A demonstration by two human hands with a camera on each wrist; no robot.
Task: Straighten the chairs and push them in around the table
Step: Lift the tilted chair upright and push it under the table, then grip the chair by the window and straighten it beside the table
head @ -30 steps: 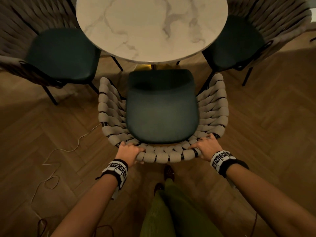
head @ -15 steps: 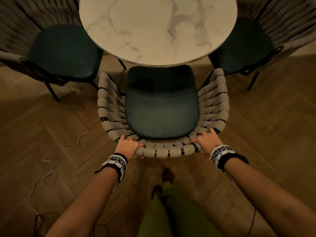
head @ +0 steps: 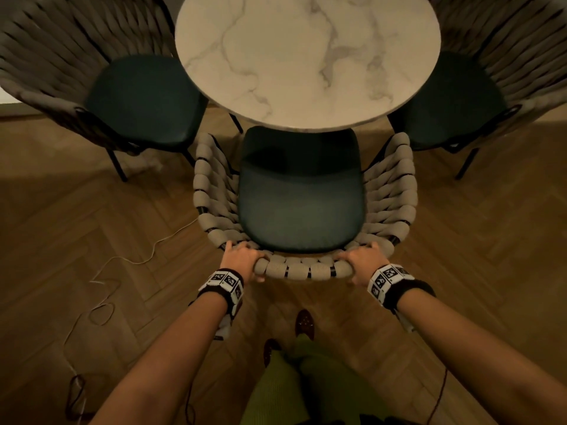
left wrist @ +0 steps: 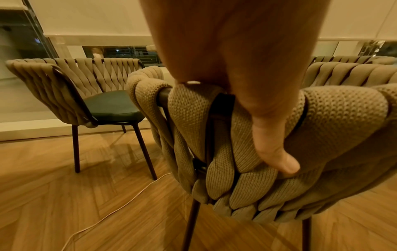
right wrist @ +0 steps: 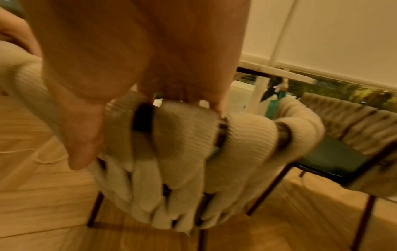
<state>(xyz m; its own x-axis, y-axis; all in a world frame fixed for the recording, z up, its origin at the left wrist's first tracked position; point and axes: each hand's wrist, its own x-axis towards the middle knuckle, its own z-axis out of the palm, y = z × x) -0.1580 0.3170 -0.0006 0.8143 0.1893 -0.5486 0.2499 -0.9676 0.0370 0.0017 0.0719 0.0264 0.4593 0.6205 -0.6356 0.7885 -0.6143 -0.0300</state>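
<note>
1. The near chair faces the round marble table, the front edge of its dark seat tucked just under the tabletop's near rim.
2. The left hand grips the woven top rail at its left corner: fingers curled over the top, thumb pressed on the outer face.
3. The right hand clamps the right corner likewise, thumb behind the rail.
4. Holding both corners probably lets the person steer the chair straight while pushing.
5. A left chair and a right chair stand angled toward the table, seats partly beneath it.
6. A thin cord lies on the wood floor, left of the near chair.
</note>
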